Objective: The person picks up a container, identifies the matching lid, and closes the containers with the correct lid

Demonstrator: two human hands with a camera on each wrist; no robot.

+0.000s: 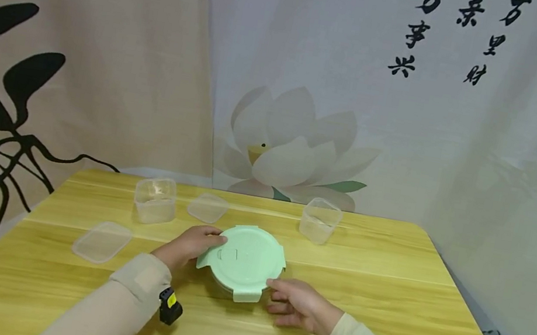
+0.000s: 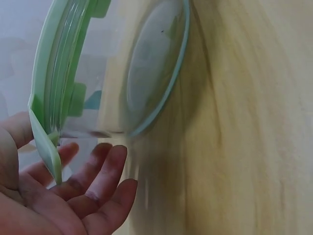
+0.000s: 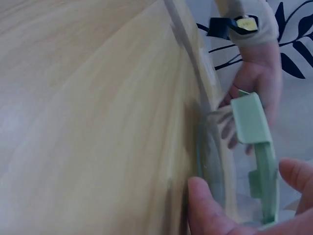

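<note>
A round glass food container [image 2: 112,68] with a pale green snap lid [image 1: 249,259] is between both hands at the middle of the table. My left hand [image 1: 194,245] holds its left side, thumb on top of the lid and fingers curled below the rim. Beside those fingers a lid flap [image 2: 46,147] sticks outward, off the glass. My right hand [image 1: 301,306] grips the near right edge, thumb at the lid's rim and fingers curled lower down. Another flap [image 1: 247,295] points down at the front. In the right wrist view, a fingertip [image 3: 198,188] lies along the glass.
Behind the container stand two clear plastic boxes, one at back left [image 1: 155,202] and one at back right [image 1: 320,221]. Two flat translucent lids lie on the wooden table [image 1: 386,294], one near the back [image 1: 208,208], one at left [image 1: 102,242]. A printed curtain [image 1: 315,80] hangs behind.
</note>
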